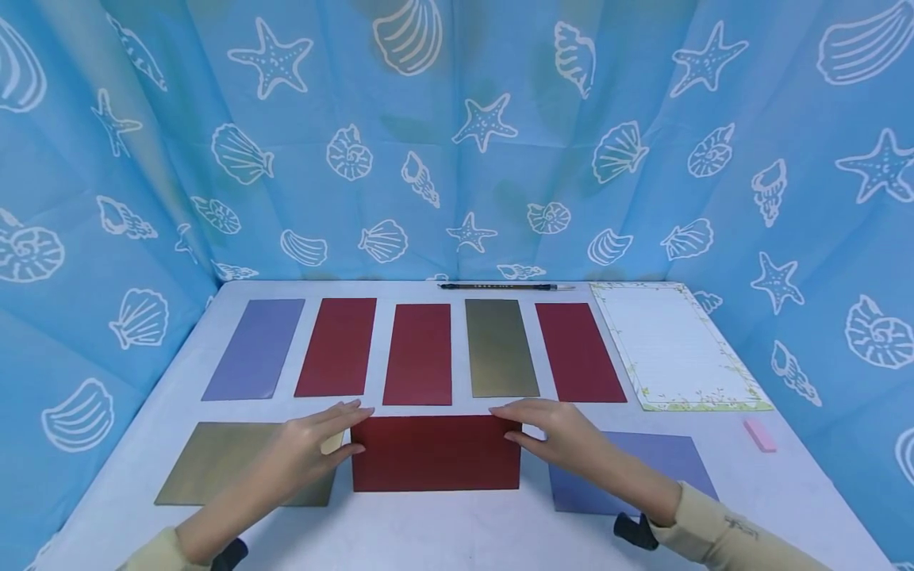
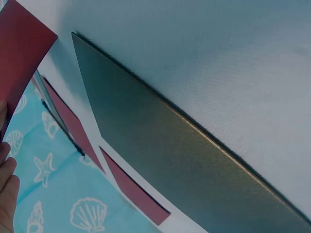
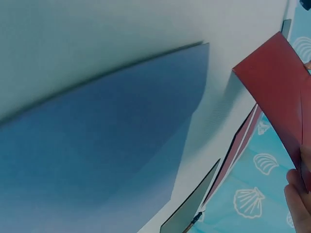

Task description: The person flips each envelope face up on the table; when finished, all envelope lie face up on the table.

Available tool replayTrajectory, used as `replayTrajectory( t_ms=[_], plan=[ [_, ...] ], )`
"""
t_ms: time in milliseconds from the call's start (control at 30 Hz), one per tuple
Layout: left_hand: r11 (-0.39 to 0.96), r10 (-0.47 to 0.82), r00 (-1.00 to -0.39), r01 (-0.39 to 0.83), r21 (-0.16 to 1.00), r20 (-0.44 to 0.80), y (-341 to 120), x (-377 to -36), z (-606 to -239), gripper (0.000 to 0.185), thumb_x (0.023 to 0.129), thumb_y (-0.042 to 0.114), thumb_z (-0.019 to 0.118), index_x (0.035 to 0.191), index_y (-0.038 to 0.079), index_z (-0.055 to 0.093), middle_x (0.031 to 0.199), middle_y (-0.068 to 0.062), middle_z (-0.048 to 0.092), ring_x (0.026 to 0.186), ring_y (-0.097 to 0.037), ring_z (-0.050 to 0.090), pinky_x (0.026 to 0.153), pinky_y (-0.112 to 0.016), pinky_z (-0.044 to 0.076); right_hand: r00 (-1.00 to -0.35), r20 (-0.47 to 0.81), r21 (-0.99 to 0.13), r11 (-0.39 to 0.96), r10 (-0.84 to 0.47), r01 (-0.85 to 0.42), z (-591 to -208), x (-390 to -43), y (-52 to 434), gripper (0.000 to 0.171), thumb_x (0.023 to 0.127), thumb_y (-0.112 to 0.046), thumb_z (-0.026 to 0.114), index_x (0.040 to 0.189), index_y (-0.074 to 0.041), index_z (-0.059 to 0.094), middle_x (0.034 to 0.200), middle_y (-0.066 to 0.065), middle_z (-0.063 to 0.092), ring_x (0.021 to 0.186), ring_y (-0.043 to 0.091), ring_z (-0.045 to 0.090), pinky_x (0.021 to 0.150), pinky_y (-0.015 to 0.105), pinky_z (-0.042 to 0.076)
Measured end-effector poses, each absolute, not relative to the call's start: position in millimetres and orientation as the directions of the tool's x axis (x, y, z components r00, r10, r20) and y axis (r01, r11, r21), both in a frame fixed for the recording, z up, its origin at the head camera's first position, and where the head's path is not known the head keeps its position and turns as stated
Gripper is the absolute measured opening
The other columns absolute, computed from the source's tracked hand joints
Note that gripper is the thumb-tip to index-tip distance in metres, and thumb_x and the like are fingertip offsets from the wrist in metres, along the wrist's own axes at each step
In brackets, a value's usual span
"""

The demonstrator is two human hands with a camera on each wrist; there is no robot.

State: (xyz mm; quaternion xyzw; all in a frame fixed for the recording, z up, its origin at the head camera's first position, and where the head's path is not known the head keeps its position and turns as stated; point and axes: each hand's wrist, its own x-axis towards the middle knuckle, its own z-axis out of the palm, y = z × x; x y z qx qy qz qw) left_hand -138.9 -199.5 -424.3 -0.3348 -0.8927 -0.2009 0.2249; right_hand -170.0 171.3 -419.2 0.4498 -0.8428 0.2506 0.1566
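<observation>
Left hand [image 1: 314, 444] & right hand [image 1: 557, 436] pinch opposite short ends of red rectangular card sheet [image 1: 435, 452] near tabletop [image 1: 457, 531] front edge, prob. lifting it level.

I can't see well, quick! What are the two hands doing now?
Left hand: pinches the left edge of the dark red rectangular paper sheet.
Right hand: pinches that sheet's right edge.

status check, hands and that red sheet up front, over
Left hand pinches the red sheet at its left edge, right hand at its right. Sheet lifted off table. Gold sheet and blue sheet flank it, nothing blocking.
</observation>
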Motion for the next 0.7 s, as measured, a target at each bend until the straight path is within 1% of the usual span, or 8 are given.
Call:
replayTrajectory(
  t_ms=[133, 233, 500, 700],
  plan=[
    [0.693, 0.512, -0.690, 0.684, 0.230, 0.511, -199, -142, -424, 0.060, 0.063, 0.007, 0.090, 0.118, 0.011, 0.070, 0.113, -0.010, 0.070, 0.100, -0.024, 0.068, 0.072, -0.032, 0.056, -0.493, 0.520, -0.217, 0.450, -0.698, -0.866, -422, -172, 170, 0.054, 0.069, 0.000, 0.085, 0.119, -0.007, 0.068, 0.110, 0.004, 0.070, 0.098, 0.018, 0.068, 0.078, 0.026, 0.054],
    [0.686, 0.518, -0.702, 0.682, 0.253, 0.489, -199, -144, -424, 0.059, 0.064, 0.006, 0.089, 0.119, 0.010, 0.069, 0.113, -0.009, 0.070, 0.101, -0.024, 0.067, 0.073, -0.032, 0.056, -0.482, 0.522, -0.199, 0.449, -0.704, -0.871, -423, -172, 170, 0.056, 0.068, 0.002, 0.085, 0.120, -0.006, 0.067, 0.111, 0.005, 0.070, 0.099, 0.018, 0.067, 0.078, 0.026, 0.054],
    [0.687, 0.536, -0.719, 0.676, 0.266, 0.443, -200, -154, -424, 0.054, 0.066, 0.008, 0.088, 0.117, 0.008, 0.070, 0.110, -0.009, 0.071, 0.100, -0.025, 0.068, 0.075, -0.033, 0.056, -0.529, 0.472, -0.219, 0.487, -0.705, -0.845, -424, -175, 169, 0.054, 0.071, -0.001, 0.083, 0.122, -0.006, 0.067, 0.114, 0.006, 0.069, 0.101, 0.020, 0.067, 0.078, 0.028, 0.055],
    [0.705, 0.550, -0.767, 0.638, 0.308, 0.330, -198, -160, -423, 0.052, 0.070, 0.012, 0.087, 0.119, 0.007, 0.069, 0.108, -0.007, 0.071, 0.099, -0.024, 0.068, 0.078, -0.034, 0.055, -0.581, 0.387, -0.262, 0.519, -0.716, -0.813, -423, -178, 168, 0.050, 0.075, -0.002, 0.081, 0.123, -0.005, 0.066, 0.115, 0.008, 0.068, 0.103, 0.022, 0.066, 0.080, 0.031, 0.055]
  ],
)
